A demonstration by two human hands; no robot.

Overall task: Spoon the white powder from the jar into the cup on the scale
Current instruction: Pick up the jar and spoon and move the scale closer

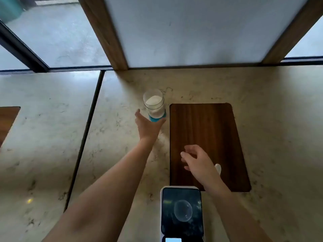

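Powder (153, 100) sits white in the jar (154, 107), which stands on the counter (272, 105) at your eleven o'clock, just left of the wooden board (208, 130). Your left hand (147, 126) cups its blue base, fingers spread. Your right hand (195, 160) hovers, fingers loosely curled, holding nothing. The scale (182, 213) at six o'clock carries what looks like a clear cup (183, 210).

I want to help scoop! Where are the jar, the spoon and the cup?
jar (153, 106): head view, on its clear glass side above the blue base.
spoon (218, 167): head view, on the white bowl end beside the right hand.
cup (183, 210): head view, on its clear bottom, on the scale.
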